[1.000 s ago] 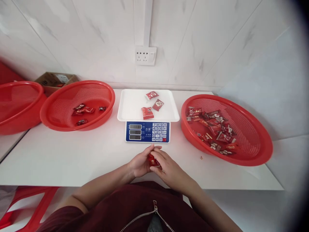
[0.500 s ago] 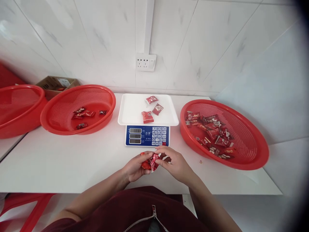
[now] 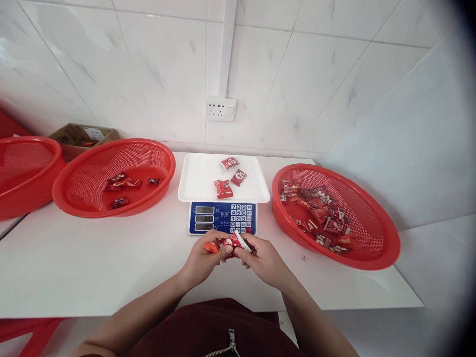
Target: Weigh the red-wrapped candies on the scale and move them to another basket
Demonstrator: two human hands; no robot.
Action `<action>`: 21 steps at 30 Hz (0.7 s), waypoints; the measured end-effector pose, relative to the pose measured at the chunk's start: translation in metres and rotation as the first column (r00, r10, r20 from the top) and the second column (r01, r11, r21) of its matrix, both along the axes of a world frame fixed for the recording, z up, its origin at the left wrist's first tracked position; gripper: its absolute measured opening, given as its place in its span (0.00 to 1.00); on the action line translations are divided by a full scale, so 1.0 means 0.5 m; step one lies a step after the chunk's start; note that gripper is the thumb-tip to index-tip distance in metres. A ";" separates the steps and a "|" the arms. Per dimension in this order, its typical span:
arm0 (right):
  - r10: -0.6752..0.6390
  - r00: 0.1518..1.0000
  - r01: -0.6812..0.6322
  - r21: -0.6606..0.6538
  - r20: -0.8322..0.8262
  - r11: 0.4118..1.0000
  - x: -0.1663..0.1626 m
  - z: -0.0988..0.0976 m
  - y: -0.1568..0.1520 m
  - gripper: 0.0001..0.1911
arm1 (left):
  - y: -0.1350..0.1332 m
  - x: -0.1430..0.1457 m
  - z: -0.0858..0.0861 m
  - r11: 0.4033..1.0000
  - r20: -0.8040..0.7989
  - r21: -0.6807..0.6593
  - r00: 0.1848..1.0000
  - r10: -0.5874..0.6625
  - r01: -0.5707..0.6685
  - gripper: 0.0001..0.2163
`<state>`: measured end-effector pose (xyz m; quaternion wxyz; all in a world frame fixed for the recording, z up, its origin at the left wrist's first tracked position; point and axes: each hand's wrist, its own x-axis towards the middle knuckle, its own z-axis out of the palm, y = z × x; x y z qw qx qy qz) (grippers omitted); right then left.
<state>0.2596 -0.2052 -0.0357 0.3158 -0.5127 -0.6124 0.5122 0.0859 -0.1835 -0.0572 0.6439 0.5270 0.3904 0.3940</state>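
My left hand [image 3: 198, 260] is closed on small red snack packets, and an orange packet end [image 3: 210, 247] sticks out by its fingers. One red snack packet [image 3: 235, 240] with a white edge is stretched between both hands. My right hand [image 3: 267, 260] pinches its right side. How many packets lie in the fingers is hidden. Just beyond the hands stands a digital scale [image 3: 223, 214] with a white tray [image 3: 191, 181]. Three red packets rest apart on that tray: an upper one [image 3: 229, 162], a dark middle one [image 3: 238, 177] and a lower one [image 3: 223, 189].
A red perforated basket [image 3: 375, 223] on the right holds many packets. Another red basket [image 3: 80, 181] at left holds several, beside a further red basket [image 3: 26, 186]. Behind them sits a cardboard box [image 3: 74, 134]. A tiny scrap [image 3: 304, 258] lies on the white table [image 3: 122, 258].
My fingers have turned and spread the crumpled red packet, so its printed face and white edge now show. The view has tilted slightly up; the three tray packets stay in place.
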 end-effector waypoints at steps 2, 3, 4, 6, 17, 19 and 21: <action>-0.018 1.000 0.018 0.031 -0.001 0.999 0.001 0.000 -0.003 0.11 | -0.004 0.001 0.000 0.999 0.019 -0.022 0.999 -0.030 0.030 0.14; -0.025 1.000 0.026 0.048 -0.004 0.999 0.001 0.000 -0.003 0.10 | -0.006 0.002 -0.001 0.998 0.030 -0.038 0.998 -0.047 0.048 0.15; -0.033 0.999 0.034 0.058 -0.011 0.998 0.003 0.000 -0.004 0.10 | -0.007 0.003 -0.002 0.996 0.041 -0.056 0.997 -0.062 0.064 0.16; -0.061 0.997 0.063 0.050 -0.045 0.997 0.006 -0.003 -0.002 0.10 | -0.006 0.005 -0.005 0.991 0.067 -0.104 0.995 -0.080 0.087 0.17; -0.353 0.806 0.287 -0.207 -0.475 0.935 0.037 -0.045 -0.005 0.14 | 0.053 -0.032 0.035 0.998 -0.141 0.006 0.988 0.057 -0.057 0.12; -0.367 0.797 0.300 -0.212 -0.480 0.930 0.041 -0.052 -0.013 0.14 | 0.097 -0.043 0.081 0.973 -0.293 0.224 0.947 0.129 -0.063 0.10; -0.375 0.799 0.317 -0.200 -0.470 0.927 0.045 -0.059 -0.020 0.14 | 0.154 -0.045 0.124 0.908 -0.425 0.418 0.875 0.231 -0.037 0.08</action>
